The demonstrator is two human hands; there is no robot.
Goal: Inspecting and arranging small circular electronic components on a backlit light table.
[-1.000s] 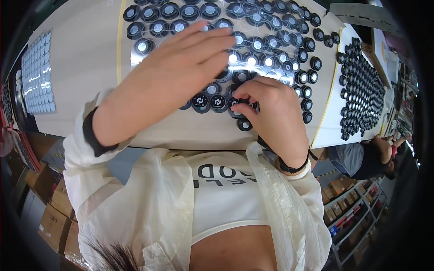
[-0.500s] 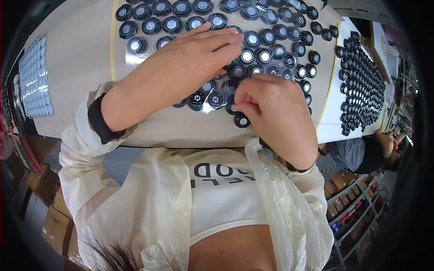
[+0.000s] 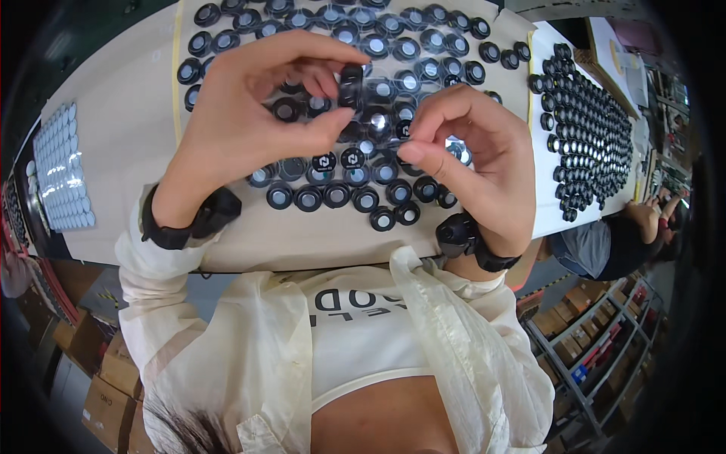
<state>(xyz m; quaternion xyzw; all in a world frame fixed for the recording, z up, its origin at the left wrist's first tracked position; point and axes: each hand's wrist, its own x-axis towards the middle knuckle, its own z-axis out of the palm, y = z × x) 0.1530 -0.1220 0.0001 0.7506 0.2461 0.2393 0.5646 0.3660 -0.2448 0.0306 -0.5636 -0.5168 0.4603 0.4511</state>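
Note:
My left hand (image 3: 249,113) is raised above the table and closed, gripping a small black round cap (image 3: 350,87) on edge between thumb and fingers. Just to its right, my right hand (image 3: 473,144) has thumb and index finger brought together in a pinch. What is between those fingertips is too small to make out; a dark round label (image 3: 405,131) shows beside them. Below both hands, several black caps with pale grey centres (image 3: 336,194) stand on the table. A clear sheet bearing round black labels (image 3: 352,159) lies over some caps, partly hidden by my hands.
On the beige table (image 3: 136,144), a sheet of pale round discs (image 3: 64,170) lies at the far left. Many more black caps (image 3: 586,129) cover a white surface to the right. A person (image 3: 605,246) works beyond the right edge. Cardboard boxes (image 3: 110,405) stand at the lower left.
My left hand has turned from lying flat over the sheet to holding a black cap upright. My right hand has shifted up, its fingers less curled. The whole view has moved slightly.

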